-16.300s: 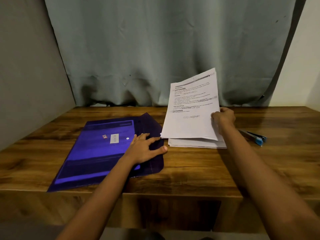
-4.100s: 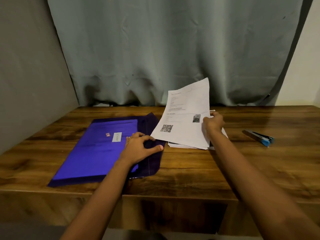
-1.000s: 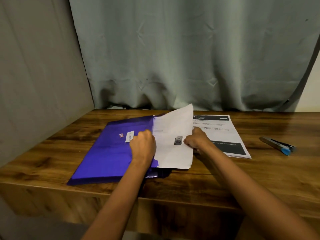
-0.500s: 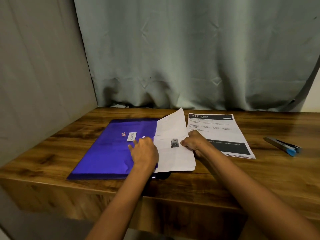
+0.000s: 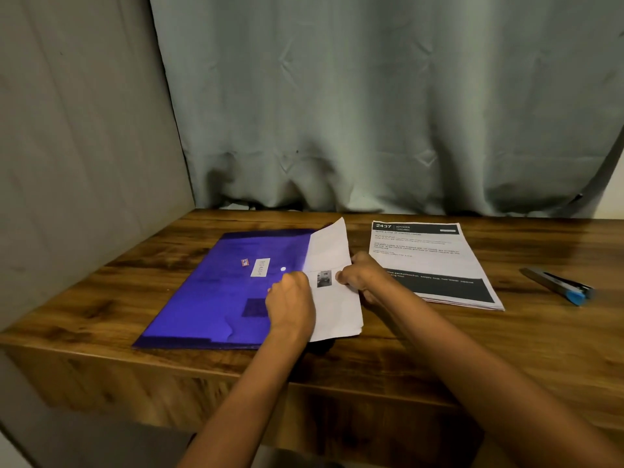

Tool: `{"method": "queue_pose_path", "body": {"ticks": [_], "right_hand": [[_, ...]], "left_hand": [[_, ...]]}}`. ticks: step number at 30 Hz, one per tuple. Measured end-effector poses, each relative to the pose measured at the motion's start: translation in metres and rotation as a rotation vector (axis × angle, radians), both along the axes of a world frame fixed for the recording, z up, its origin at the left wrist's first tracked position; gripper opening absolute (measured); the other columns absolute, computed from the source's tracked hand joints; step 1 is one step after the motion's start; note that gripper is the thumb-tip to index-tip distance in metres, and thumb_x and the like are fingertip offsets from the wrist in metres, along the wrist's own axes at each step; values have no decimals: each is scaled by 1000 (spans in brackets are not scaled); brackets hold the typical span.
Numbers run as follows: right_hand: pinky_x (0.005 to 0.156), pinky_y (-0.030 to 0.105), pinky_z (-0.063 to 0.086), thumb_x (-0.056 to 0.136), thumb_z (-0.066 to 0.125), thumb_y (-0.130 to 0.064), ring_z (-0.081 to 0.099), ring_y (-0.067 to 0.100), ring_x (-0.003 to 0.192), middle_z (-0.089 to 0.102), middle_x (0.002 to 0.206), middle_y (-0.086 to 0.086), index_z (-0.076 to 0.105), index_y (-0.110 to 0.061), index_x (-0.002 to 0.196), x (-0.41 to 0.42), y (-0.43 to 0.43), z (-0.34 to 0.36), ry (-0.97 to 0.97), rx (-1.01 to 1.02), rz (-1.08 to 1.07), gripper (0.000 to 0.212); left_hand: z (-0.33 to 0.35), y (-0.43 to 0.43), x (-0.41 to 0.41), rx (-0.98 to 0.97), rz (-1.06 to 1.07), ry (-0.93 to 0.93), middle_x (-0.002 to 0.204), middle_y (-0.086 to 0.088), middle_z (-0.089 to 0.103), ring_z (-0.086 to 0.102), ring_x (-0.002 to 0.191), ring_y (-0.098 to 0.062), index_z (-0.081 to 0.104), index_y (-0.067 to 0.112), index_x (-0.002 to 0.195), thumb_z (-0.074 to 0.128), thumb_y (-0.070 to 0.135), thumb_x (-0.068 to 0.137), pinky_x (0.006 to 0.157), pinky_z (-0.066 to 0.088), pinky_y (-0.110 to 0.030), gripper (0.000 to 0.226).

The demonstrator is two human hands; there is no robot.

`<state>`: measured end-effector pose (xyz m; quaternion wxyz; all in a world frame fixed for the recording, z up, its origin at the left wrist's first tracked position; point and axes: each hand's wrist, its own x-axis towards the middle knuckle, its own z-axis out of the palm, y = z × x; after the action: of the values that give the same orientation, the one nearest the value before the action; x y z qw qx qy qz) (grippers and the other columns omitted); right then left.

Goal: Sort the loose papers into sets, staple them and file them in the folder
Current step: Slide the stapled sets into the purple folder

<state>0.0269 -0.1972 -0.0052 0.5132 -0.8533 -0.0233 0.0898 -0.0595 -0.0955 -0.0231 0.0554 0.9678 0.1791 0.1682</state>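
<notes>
The left hand (image 5: pixel 290 305) is lying knuckles-up where the stapled sheets (image 5: pixel 334 312) are entering the purple folder (image 5: pixel 216 292), its fingers curling under. Whether they are gripping the folder's edge or the paper, I cannot tell. Just beside it, the right hand (image 5: pixel 363 276) is pinching the sheets' right edge, fingertips (image 5: pixel 341 278) touching the paper near a small printed photo. The sheets are lying half inside the folder's open right side, with the far corner lifting. Farther right on the wooden desk (image 5: pixel 439 339), a paper stack (image 5: pixel 435 261) is resting flat, and a blue-tipped stapler (image 5: pixel 557 287) is lying well apart.
</notes>
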Motion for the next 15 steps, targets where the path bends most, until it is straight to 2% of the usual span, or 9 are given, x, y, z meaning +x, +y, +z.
{"method": "queue_pose_path", "body": {"ticks": [5, 7, 10, 13, 15], "right_hand": [[76, 35, 54, 82, 49, 7, 62, 31, 96, 64, 104, 13, 58, 1, 105, -7, 27, -8, -17, 105, 6, 25], [64, 29, 49, 83, 45, 9, 60, 28, 87, 61, 88, 11, 57, -2, 96, -10, 33, -9, -2, 156, 12, 21], [52, 24, 44, 82, 38, 11, 56, 25, 68, 58, 75, 13, 56, 0, 83, -7, 38, -10, 49, 259, 1, 21], [44, 19, 34, 83, 40, 11, 47, 18, 55, 49, 63, 6, 46, -8, 63, -5, 37, -11, 40, 213, -25, 28], [47, 20, 32, 81, 46, 8, 49, 21, 60, 51, 67, 8, 46, -9, 60, -4, 35, -12, -11, 139, -45, 27]], "left_hand": [[4, -5, 1, -16, -22, -20, 120, -12, 56, 57, 110, -29, 49, 5, 121, 40, 10, 100, 84, 46, -34, 24], [5, -7, 1, -20, -21, -9, 120, -12, 56, 57, 110, -29, 50, 5, 120, 37, 10, 100, 83, 46, -33, 24], [5, -7, 1, -52, -21, 1, 120, -13, 55, 55, 111, -31, 50, 5, 117, 35, 12, 101, 81, 43, -34, 23], [2, -2, -1, -128, -30, -31, 117, -15, 56, 55, 108, -34, 52, 4, 112, 37, 20, 101, 78, 43, -37, 24], [-2, 1, -3, -183, -43, -67, 111, -16, 58, 56, 102, -35, 54, 3, 106, 40, 23, 99, 74, 44, -38, 25]]}}
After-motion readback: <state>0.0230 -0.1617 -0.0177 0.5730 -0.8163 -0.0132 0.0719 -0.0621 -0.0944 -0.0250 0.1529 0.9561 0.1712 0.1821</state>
